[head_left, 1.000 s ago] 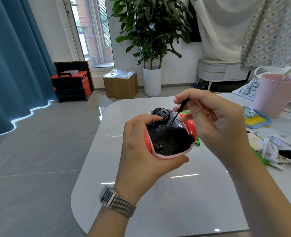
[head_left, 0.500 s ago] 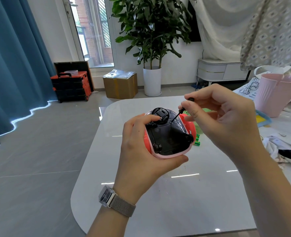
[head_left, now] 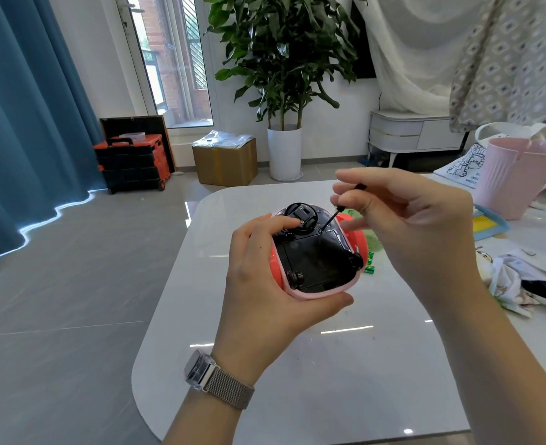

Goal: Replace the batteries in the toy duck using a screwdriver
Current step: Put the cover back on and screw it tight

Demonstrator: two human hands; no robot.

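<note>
The toy duck [head_left: 316, 261], pink and red with a black underside, is held upside down above the white table [head_left: 297, 380]. My left hand [head_left: 265, 284] grips it from the left, fingers curled over its top edge and thumb under its near rim. My right hand [head_left: 403, 226] pinches a thin black screwdriver [head_left: 332, 216] between thumb and fingertips. The tip stands in a screw hole at the upper right of the black base. Green batteries [head_left: 369, 263] lie on the table just right of the duck, partly hidden.
A pink bucket [head_left: 518, 178] stands at the table's far right, with a blue and yellow tray [head_left: 486, 223] beside it. Crumpled cloth and small items [head_left: 528, 284] lie at the right edge. Beyond the table are a potted plant [head_left: 284, 152] and a cardboard box [head_left: 225, 160].
My right hand has shifted its hold on the screwdriver, fingers spreading and turning, with the tip kept at the same screw. The duck and my left hand have barely moved.
</note>
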